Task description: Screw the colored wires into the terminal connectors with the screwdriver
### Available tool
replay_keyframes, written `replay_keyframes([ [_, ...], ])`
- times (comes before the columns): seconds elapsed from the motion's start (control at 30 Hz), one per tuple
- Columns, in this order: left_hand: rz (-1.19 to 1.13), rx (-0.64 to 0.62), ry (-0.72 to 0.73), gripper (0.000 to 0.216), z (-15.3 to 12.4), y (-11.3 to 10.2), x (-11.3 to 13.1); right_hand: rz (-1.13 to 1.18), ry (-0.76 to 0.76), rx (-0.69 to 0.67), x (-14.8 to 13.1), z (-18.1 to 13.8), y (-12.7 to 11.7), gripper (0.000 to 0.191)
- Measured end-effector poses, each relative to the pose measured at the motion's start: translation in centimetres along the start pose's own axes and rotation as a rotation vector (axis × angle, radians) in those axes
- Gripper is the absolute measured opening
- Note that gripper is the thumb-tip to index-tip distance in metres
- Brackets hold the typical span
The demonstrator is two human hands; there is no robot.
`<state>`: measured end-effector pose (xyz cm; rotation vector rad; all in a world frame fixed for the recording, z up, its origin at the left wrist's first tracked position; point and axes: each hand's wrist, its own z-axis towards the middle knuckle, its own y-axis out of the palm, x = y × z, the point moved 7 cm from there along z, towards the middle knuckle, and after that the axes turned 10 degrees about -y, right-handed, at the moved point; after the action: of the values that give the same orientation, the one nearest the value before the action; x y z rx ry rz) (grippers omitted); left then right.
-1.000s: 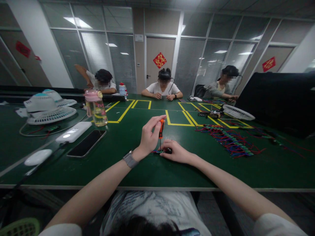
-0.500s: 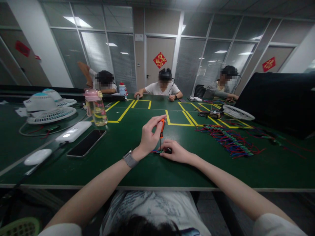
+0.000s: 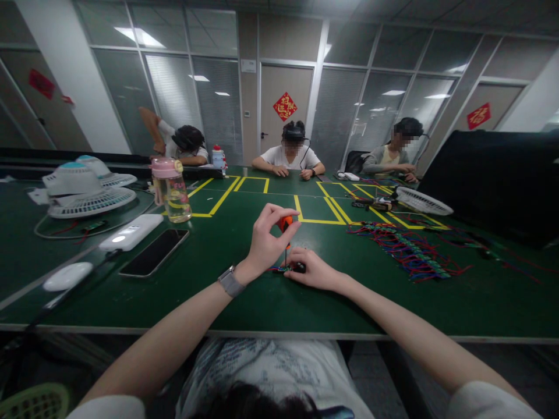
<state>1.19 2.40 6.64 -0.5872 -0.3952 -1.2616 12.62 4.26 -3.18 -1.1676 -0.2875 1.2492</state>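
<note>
1. While the screwdriver point(image 3: 286, 223) stands nearly upright, the left hand point(image 3: 267, 235) has its fingers curled about the orange handle, the thumb crossing in front of it.
2. Below, the tip of the shaft meets a small circuit board point(image 3: 282, 269), which lies on the green counter point(image 3: 244, 314) in front of the person.
3. The fingers of the right hand point(image 3: 315, 271) bend down at the board's right end, close to the shaft; whether they grip the board or only steady it, I cannot tell.
4. A dark round object point(image 3: 300, 267) shows under that hand, partly hidden.
5. A grey-banded watch point(image 3: 231, 283) circles the left wrist.
6. To the left of the hands lie a phone point(image 3: 155, 252) and a white power bank point(image 3: 131, 232), with a pink-lidded bottle point(image 3: 173, 195) standing beyond.
7. To the right, a row of circuit boards point(image 3: 408, 251) trails red and blue wires.
8. Across the counter sit three co-workers.
</note>
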Motion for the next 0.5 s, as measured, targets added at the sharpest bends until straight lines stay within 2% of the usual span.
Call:
replay_keyframes([
  [0.07,-0.008,-0.003,-0.005,0.013,-0.1,0.0,-0.1,0.008,-0.001,0.004,0.0,0.0,0.0,0.014],
  [0.27,-0.09,-0.084,-0.057,0.031,-0.2,0.5,-0.8,-0.004,-0.005,-0.002,-0.1,0.0,-0.1,0.013],
  [0.5,-0.141,-0.081,-0.121,0.028,0.0,0.7,-1.3,0.01,-0.009,-0.005,-0.2,0.0,-0.1,0.014],
])
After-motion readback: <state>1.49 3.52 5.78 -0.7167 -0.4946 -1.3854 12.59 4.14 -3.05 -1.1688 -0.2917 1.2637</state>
